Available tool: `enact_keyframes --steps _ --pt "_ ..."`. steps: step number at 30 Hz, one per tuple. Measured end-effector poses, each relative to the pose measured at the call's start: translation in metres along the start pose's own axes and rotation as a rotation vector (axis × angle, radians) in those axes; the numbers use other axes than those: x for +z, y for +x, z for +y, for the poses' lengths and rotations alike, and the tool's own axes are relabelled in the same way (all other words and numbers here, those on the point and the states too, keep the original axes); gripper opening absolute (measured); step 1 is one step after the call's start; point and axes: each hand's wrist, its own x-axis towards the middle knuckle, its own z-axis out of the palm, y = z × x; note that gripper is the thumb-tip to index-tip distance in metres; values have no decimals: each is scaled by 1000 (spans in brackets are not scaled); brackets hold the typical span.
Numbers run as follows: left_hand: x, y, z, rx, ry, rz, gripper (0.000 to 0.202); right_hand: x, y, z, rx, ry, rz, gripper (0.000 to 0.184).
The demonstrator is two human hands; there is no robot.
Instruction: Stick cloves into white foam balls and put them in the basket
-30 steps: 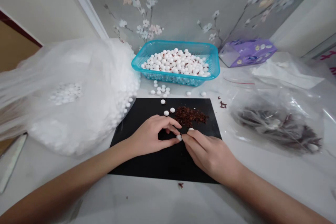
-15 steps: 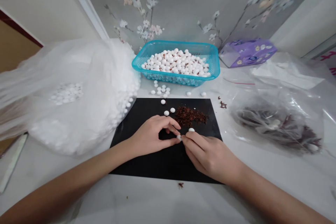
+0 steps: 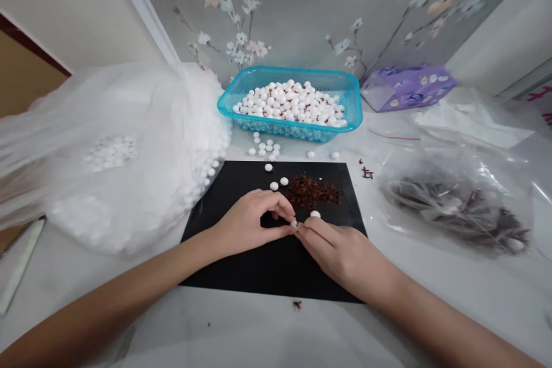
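My left hand point(image 3: 254, 221) and my right hand point(image 3: 342, 253) meet over a black mat point(image 3: 233, 270). A small white bead point(image 3: 294, 223) sits pinched at my left fingertips, with my right fingertips pressed against it. A second white bead point(image 3: 315, 214) lies on the mat just beyond my right fingers. A heap of dark reddish-brown dried flakes point(image 3: 308, 192) is on the mat above my hands. Several more white beads point(image 3: 273, 186) lie to its left.
A turquoise plastic basket point(image 3: 228, 104) full of white beads stands behind the mat, with loose beads point(image 3: 263, 146) in front of it. A big clear bag of white beads point(image 3: 129, 184) lies left. A plastic bag of dark dried stems point(image 3: 452, 213) lies right, and a purple tissue box point(image 3: 407, 87) stands behind it.
My right fingertips have moved left and closed against the white bead between my hands. The view has shifted slightly; the other objects stay in place.
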Motion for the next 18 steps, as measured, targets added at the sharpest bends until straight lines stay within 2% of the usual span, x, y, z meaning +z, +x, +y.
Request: enact_keyframes --steps 11,18 --pt "1 1 1 13 -23 17 10 -7 8 -6 118 189 -70 22" --pt "1 1 2 3 -13 17 11 -7 8 -8 147 217 -74 20"
